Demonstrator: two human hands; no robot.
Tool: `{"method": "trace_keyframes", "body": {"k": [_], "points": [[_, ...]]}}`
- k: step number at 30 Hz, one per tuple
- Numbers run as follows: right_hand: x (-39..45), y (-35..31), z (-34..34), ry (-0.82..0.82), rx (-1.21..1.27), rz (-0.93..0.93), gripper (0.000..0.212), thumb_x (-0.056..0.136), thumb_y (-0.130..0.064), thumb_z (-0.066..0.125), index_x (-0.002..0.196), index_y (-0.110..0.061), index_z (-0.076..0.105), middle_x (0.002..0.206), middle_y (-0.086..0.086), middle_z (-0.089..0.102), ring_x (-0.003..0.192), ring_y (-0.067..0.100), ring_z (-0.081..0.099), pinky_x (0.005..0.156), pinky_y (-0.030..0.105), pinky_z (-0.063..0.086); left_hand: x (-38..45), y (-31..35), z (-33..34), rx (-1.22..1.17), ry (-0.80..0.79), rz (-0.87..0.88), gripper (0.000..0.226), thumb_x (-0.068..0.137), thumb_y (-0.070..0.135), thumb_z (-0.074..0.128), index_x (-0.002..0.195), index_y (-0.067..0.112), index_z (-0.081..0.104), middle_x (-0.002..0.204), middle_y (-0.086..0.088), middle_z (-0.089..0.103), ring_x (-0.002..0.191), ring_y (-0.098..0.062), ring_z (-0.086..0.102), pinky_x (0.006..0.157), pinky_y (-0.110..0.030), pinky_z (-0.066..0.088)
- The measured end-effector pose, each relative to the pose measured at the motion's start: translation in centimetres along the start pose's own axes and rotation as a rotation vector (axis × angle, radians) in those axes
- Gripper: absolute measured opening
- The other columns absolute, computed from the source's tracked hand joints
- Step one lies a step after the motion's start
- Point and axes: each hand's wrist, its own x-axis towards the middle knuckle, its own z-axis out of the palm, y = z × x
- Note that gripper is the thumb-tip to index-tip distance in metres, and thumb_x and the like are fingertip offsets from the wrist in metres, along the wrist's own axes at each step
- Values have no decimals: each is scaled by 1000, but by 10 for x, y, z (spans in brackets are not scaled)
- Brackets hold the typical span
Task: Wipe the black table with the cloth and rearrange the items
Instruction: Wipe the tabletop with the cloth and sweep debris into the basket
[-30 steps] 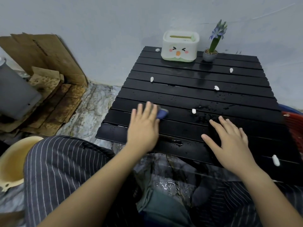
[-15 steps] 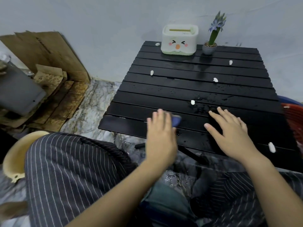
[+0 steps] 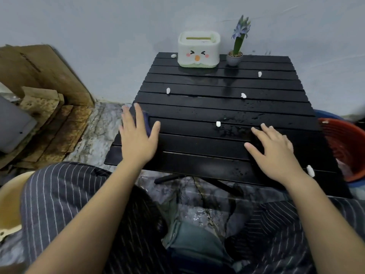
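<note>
The black slatted table [image 3: 217,107] is wet and dotted with several small white scraps, one [image 3: 218,124] near its middle. My left hand [image 3: 137,139] presses flat on a blue cloth [image 3: 146,123] at the table's near left edge; only a sliver of cloth shows between the fingers. My right hand [image 3: 273,149] lies flat with spread fingers on the near right slats, holding nothing. At the far edge stand a white tissue box with a cartoon face [image 3: 198,49] and a small potted purple flower [image 3: 236,50].
Cardboard sheets [image 3: 43,80] lean against the wall at the left. A cream basin [image 3: 9,200] sits on the floor at lower left. A red basket [image 3: 345,147] stands beside the table's right edge. My striped trousers fill the foreground.
My left hand slid the cloth right along the front slats, then back left to the table's left edge. The right hand stayed flat in place.
</note>
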Motion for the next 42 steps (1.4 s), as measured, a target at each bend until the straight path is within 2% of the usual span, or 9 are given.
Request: {"method": "trace_keyframes", "body": {"k": [6,15,18,20,24,26,31,38,42], "points": [[0,3,-1,-9,4,-14,61,100,-55,38,155,-28,33,167,0,18,155,17,7,123,46,3,17,32,39,238,27,151,42,92,18,32,123,-2,50,129,-21,52,124,-36,43,105,-47,30],[0,3,-1,-3,21,-14,59,100,-52,41,154,-29,33,166,-1,18,154,15,7,123,44,3,-35,164,86,-223,-281,605,50,94,-1,44,144,3,43,151,-12,43,143,-23,35,120,-32,14],[0,5,-3,3,45,-16,57,100,-51,43,153,-30,36,166,-3,21,154,13,9,123,42,4,-27,159,70,-652,-419,330,38,100,4,43,136,10,56,123,-1,66,84,2,61,88,-16,45],[0,5,-5,14,71,-12,57,100,-51,44,152,-29,38,165,-4,22,154,11,10,123,41,4,-11,140,51,-820,-359,132,37,101,4,45,135,9,57,94,2,69,50,7,50,58,-8,41],[6,5,-8,29,75,11,70,95,-61,44,155,-26,33,167,-4,16,154,12,6,124,44,5,43,71,6,-711,-19,51,41,100,11,50,140,6,51,131,12,59,105,19,55,90,-4,40],[10,4,-10,-6,61,26,83,89,-71,41,157,-25,27,168,-5,11,154,11,2,124,44,1,73,30,1,-454,-12,22,61,95,40,54,144,6,40,147,-7,48,136,-14,43,113,-32,34],[14,0,-10,-90,8,41,110,73,-88,37,159,-22,18,169,-3,1,154,11,-7,124,46,-6,88,8,37,160,24,108,35,92,27,42,109,-2,50,111,-23,54,107,-40,48,94,-50,38],[16,-2,-10,-105,-3,58,120,64,-92,38,159,-22,14,169,-3,-2,154,12,-10,124,48,-7,23,127,83,-175,-74,503,37,82,-8,49,113,4,65,119,-16,65,111,-34,60,97,-34,38],[17,-2,-9,-96,-8,63,121,64,-92,39,159,-22,16,169,-3,-1,154,13,-8,124,48,-5,19,155,78,-515,-368,379,35,98,6,49,129,13,62,128,-4,65,117,-21,60,98,-25,44]]}}
